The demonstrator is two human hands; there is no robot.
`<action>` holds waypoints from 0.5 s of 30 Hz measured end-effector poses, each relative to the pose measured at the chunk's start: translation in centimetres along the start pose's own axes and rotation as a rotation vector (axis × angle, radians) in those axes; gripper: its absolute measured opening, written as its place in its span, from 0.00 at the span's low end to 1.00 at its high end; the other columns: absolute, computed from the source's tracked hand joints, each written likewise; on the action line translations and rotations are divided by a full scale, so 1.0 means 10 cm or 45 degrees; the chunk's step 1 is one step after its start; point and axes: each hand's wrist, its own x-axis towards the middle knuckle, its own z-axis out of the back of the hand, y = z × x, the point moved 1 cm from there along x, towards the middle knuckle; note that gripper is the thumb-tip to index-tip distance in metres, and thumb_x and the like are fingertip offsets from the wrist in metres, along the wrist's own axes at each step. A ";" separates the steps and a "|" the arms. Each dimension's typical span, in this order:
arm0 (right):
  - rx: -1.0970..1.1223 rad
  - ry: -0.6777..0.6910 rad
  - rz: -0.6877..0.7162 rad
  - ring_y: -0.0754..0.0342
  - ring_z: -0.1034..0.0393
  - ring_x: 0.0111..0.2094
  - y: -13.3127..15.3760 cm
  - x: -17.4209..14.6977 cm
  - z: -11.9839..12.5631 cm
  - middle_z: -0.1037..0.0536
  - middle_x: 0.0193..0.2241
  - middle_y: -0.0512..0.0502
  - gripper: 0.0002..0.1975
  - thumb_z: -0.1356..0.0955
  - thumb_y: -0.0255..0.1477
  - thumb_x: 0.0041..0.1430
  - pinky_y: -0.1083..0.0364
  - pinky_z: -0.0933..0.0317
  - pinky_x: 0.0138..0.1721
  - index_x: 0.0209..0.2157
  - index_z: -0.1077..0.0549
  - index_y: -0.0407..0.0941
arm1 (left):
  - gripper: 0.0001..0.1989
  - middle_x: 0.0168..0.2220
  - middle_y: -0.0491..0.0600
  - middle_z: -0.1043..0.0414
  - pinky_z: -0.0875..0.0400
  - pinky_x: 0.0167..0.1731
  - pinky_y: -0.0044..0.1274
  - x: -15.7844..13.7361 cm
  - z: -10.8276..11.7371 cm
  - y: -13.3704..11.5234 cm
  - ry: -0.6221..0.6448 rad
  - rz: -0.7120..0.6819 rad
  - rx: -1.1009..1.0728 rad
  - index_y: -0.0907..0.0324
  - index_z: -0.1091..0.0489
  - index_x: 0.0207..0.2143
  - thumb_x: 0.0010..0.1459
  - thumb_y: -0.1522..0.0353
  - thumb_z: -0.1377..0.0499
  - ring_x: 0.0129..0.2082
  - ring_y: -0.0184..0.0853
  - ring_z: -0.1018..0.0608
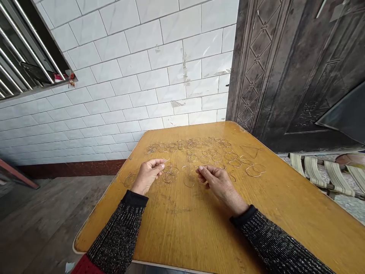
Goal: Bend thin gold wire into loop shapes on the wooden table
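Note:
My left hand (148, 175) is closed in a pinch above the wooden table (182, 228). A thin, light-coloured wire end (167, 160) sticks out past its thumb and forefinger. Just beyond those fingertips lies a tangle of thin wire loops (170, 176). To the right, my right hand (218, 182) also pinches, thumb against forefinger; what it grips is too fine to make out. A single wire loop (189, 182) shows between the two hands, close to the right fingertips.
Several bunches of wire loops (194, 143) form a row across the table's far part, with more loops (255, 169) at the right. Behind stands a white tiled wall (154, 80). A dark carved door (285, 76) and a strapped seat (327, 177) are on the right.

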 end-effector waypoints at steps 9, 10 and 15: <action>0.010 -0.012 0.003 0.60 0.41 0.19 0.02 0.01 0.03 0.33 0.18 0.49 0.19 0.34 0.45 0.44 0.61 0.47 0.17 0.21 0.31 0.42 | 0.12 0.22 0.43 0.35 0.39 0.18 0.16 -0.04 -0.14 0.13 0.092 0.091 -0.109 0.65 0.31 0.32 0.43 0.67 0.38 0.19 0.23 0.33; 0.019 -0.029 0.000 0.60 0.40 0.19 0.03 0.02 0.04 0.33 0.19 0.49 0.19 0.34 0.45 0.44 0.61 0.47 0.17 0.21 0.31 0.41 | 0.12 0.22 0.43 0.35 0.39 0.18 0.16 -0.07 -0.20 0.12 0.132 0.092 -0.118 0.64 0.31 0.32 0.44 0.67 0.38 0.19 0.23 0.33; 0.045 -0.093 -0.002 0.60 0.40 0.20 0.08 0.04 0.08 0.33 0.18 0.50 0.18 0.34 0.44 0.45 0.60 0.47 0.18 0.21 0.31 0.42 | 0.11 0.20 0.43 0.34 0.36 0.18 0.18 -0.17 -0.49 0.15 0.318 0.095 -0.006 0.64 0.31 0.32 0.46 0.67 0.39 0.17 0.24 0.32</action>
